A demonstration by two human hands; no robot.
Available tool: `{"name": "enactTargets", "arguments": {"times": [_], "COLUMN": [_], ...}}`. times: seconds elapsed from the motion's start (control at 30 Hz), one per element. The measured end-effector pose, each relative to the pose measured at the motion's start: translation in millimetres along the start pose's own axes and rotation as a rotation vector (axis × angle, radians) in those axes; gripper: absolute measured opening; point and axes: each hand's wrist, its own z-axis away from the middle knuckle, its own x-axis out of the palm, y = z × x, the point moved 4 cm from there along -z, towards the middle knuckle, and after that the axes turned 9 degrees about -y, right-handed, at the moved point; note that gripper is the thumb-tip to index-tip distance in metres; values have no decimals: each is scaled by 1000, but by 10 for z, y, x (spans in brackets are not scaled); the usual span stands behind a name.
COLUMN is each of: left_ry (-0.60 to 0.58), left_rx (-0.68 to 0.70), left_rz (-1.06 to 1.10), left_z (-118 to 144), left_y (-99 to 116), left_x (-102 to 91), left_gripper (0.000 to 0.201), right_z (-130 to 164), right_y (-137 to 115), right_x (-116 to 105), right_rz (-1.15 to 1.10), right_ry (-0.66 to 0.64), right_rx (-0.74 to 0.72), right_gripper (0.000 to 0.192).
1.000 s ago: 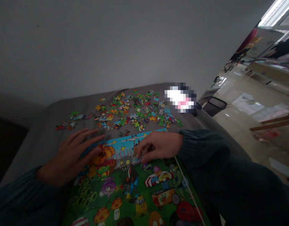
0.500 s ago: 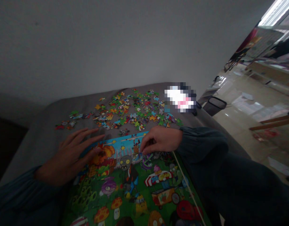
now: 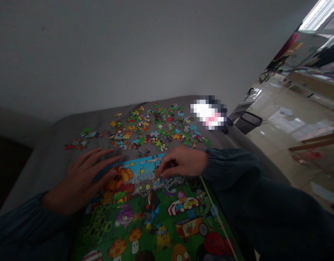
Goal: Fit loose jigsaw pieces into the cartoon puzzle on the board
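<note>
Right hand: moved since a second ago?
Yes, the right hand shifted toward the far edge of the puzzle board, uncovering more of the printed purple creature.

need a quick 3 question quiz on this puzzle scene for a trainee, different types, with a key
1. True or false: most of the loose jigsaw pieces lie on the grey cloth beyond the far edge of the puzzle board.

2. Which hand has its fingers spread apart?
a) the left hand
b) the right hand

3. Fill in: the awning of the ice-cream cart printed on the board is striped red and ____.

Key: 1 true; 2 a; 3 white.
</note>
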Motion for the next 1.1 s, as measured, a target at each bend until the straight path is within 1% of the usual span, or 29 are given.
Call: {"name": "enactTargets", "arguments": {"times": [0.07,0.2,0.37,0.47,0.57,0.67,0.87,1.03,1.1], "left_ry": [-4,-13,-1,-26,-38,-23,-6,35,30], "left_rx": [5,9,13,9,12,23,29,8,10], "left_rz": [-2,1,-11,-22,-32,-37,-20,16,13], "left_z": [2,-4,-7,-6,-6,-7,-6,0,-2], "left_y": [-4,-15,-11,-23,-33,-29,-4,21,16], "left_x": [6,15,7,18,29,27,10,-10,-3], "left_gripper": [50,50,50,48,47,48,47,49,49], "right_z": [-5,-19,-30,-41,-55,-62,-61,-67,-69], "right_y": [-14,-29,-28,-27,-21,-14,-14,-54,-60], "right_x": [-6,12,36,48,63,74,83,94,100], "right_rz": [57,169,229,235,233,232,253,282,290], "right_ry": [26,36,56,66,74,80,75,60,55], "right_rx": [-42,-112,-74,-55,-56,-62,-49,-61,-61], "right_gripper": [17,16,18,20,18,16,19,17,18]}}
